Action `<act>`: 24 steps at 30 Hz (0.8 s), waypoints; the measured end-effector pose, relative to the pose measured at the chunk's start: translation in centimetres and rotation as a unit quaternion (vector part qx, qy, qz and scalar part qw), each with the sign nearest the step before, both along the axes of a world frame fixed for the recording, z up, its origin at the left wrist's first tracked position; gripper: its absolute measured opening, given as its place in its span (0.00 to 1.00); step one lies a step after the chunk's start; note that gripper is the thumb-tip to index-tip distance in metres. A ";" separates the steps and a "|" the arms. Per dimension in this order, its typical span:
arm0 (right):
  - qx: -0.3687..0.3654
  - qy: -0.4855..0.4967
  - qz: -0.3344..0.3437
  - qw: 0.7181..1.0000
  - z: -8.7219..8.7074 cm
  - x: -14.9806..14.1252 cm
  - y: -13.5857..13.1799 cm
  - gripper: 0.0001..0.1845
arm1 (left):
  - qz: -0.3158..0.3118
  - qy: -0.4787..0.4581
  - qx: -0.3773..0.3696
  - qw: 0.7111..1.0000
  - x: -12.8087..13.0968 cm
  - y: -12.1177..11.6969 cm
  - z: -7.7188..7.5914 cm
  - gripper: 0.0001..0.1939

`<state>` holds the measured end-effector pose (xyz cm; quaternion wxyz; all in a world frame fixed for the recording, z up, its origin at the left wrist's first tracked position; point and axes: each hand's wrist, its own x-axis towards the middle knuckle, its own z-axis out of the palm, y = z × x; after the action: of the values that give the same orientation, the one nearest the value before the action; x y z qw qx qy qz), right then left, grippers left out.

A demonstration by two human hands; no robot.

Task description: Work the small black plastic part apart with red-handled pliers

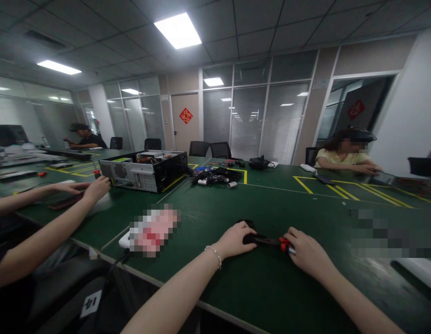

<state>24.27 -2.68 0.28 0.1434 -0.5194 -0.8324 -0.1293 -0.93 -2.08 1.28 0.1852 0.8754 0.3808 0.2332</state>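
In the lower middle of the head view, my left hand (234,240), with a bracelet at the wrist, is closed on a small black object (249,238) just above the green table (208,208). Its exact kind is too dark to make out. My right hand (306,253) is wrapped round the red handles of long-nosed pliers (268,241). Their dark jaws point left and meet the black object near my left fingertips. Whether the jaws grip it is hard to see.
An opened computer case (142,174) stands at the left, beside a co-worker's hands (97,188). A white power strip (124,240) lies near the front edge under a blurred pink item. Tangled cables (215,176) lie further back. Another person (347,155) sits at the right.
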 end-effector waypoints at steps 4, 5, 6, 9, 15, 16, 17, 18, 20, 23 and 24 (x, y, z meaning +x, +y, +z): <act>0.005 -0.003 -0.001 1.000 -0.1 -0.1 0.0 0.14 | 0.006 -0.001 0.011 1.000 -0.1 -0.2 0.1 0.19; 0.007 -0.005 -0.004 1.000 -0.1 -0.1 0.0 0.14 | 0.006 -0.001 0.012 1.000 -0.1 -0.2 0.0 0.18; 0.005 -0.011 -0.004 1.000 0.0 -0.1 -0.1 0.14 | 0.007 -0.002 0.011 1.000 -0.1 -0.2 0.0 0.18; 0.005 -0.016 -0.010 1.000 0.4 -0.3 -0.3 0.14 | 0.008 0.004 0.004 1.000 0.1 0.1 -0.2 0.17; -0.005 -0.031 -0.026 0.999 1.2 -0.8 -0.7 0.13 | 0.005 -0.014 0.002 1.000 0.4 1.0 -0.7 0.16; -0.009 -0.032 -0.032 0.999 1.2 -0.8 -0.7 0.13 | 0.002 -0.016 -0.007 1.000 0.4 1.2 -0.7 0.16; -0.014 -0.033 -0.035 0.999 1.2 -0.8 -0.7 0.13 | -0.003 -0.017 -0.011 1.000 0.4 1.3 -0.8 0.16; -0.016 -0.033 -0.039 0.999 1.2 -0.8 -0.7 0.13 | -0.003 -0.020 -0.013 1.000 0.4 1.4 -0.8 0.16; -0.022 -0.029 -0.044 0.998 1.2 -0.8 -0.6 0.12 | -0.008 -0.023 -0.013 1.000 0.4 1.7 -0.8 0.16; -0.033 -0.026 -0.044 0.998 1.1 -0.8 -0.5 0.12 | -0.016 -0.030 -0.014 0.999 0.4 2.0 -0.8 0.15; -0.036 -0.025 -0.043 0.998 1.1 -0.7 -0.5 0.12 | -0.016 -0.028 -0.023 0.999 0.4 2.1 -0.8 0.15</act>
<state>23.52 -3.19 1.37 0.0976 -0.5560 -0.8169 -0.1181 -0.54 0.03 0.44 0.2198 0.8698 0.3668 0.2461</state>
